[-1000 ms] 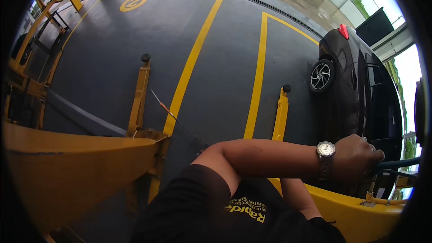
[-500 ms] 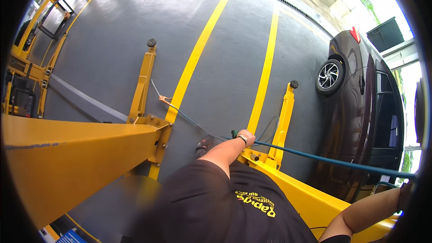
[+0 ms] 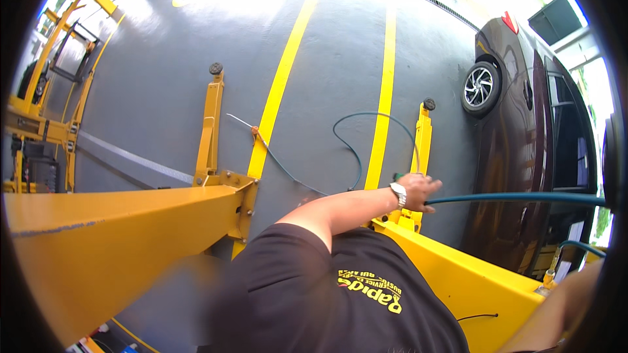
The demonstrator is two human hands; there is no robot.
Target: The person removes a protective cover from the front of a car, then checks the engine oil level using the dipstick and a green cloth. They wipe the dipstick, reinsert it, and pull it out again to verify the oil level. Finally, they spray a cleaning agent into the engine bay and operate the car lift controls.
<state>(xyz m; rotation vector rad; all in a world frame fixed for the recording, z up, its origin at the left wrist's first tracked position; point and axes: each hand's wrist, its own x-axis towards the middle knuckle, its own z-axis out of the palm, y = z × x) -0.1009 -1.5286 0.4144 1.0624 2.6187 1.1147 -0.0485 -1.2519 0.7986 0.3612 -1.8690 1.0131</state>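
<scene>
My left hand, with a light-coloured watch on its wrist, reaches across to the right. A blue-green hose runs from the right rim into the gap between its thumb and fingers. The fingers are partly stretched out, but the hose stays in the grasp. A small green piece shows behind the wrist. More hose curves in a loop over the floor and leads to an orange-brown piece with a thin pale tip. My right forearm lies at the lower right; its hand is out of sight.
Yellow lift arms with round pads stand out over the grey floor. A large yellow beam is on the left, another beside my body. A dark car stands at right. Yellow lines cross the floor.
My left hand has moved right with the hose, and its fingers have loosened. A wide hose loop now lies behind it. My right forearm has shifted toward the lower right rim.
</scene>
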